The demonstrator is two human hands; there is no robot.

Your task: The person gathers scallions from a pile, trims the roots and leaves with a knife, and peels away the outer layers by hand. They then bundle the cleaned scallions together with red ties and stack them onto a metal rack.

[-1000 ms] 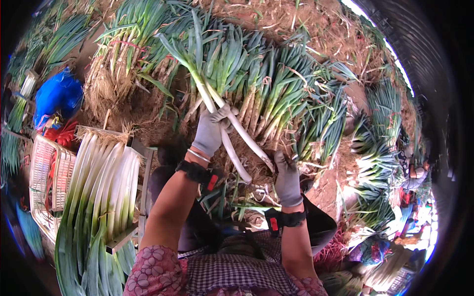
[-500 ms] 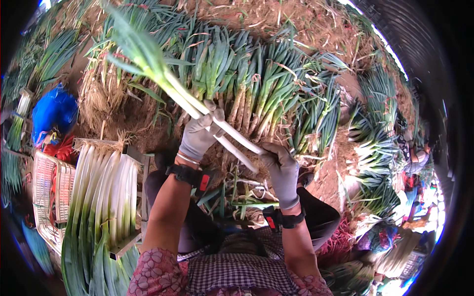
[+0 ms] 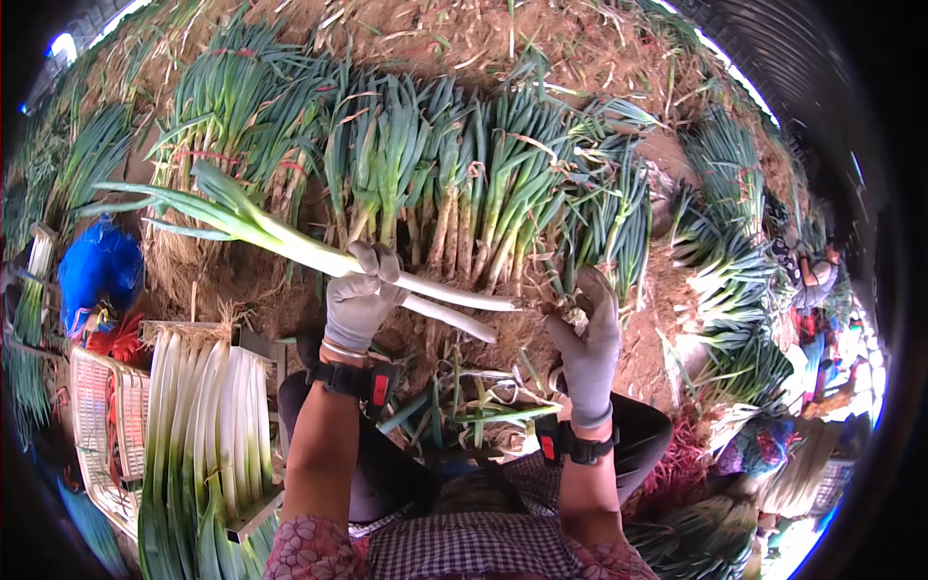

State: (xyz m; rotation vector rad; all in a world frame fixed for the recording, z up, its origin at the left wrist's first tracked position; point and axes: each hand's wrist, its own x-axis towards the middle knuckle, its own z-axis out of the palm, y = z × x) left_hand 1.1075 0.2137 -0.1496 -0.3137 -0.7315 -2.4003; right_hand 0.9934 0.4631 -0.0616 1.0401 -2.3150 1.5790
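My gloved left hand (image 3: 360, 298) is closed around two green onions (image 3: 445, 290). They lie aslant, their leafy tops to the left and their bare white ends to the right. My right hand (image 3: 590, 350), also gloved, is apart from the white ends, just to their right, with thumb and fingers spread. A brownish, root-like scrap (image 3: 572, 315) shows between its thumb and fingers; whether it is touched or lies behind cannot be made out. Beyond both hands, unpeeled green onions (image 3: 464, 208) with earthy stems lie in a row on the soil.
At the left, cleaned green onions (image 3: 208, 406) rest in a metal-edged rack (image 3: 253, 514). Beside it stand a pale plastic basket (image 3: 89, 425) and a blue bag (image 3: 101, 275). Leaf trimmings (image 3: 483, 406) litter the ground before my knees. Another person (image 3: 820, 280) is at the far right.
My right hand has come off the white end, moved right and spread its fingers. The green onions have tilted flatter, their leafy tops swinging down and left, with my left hand still around them.
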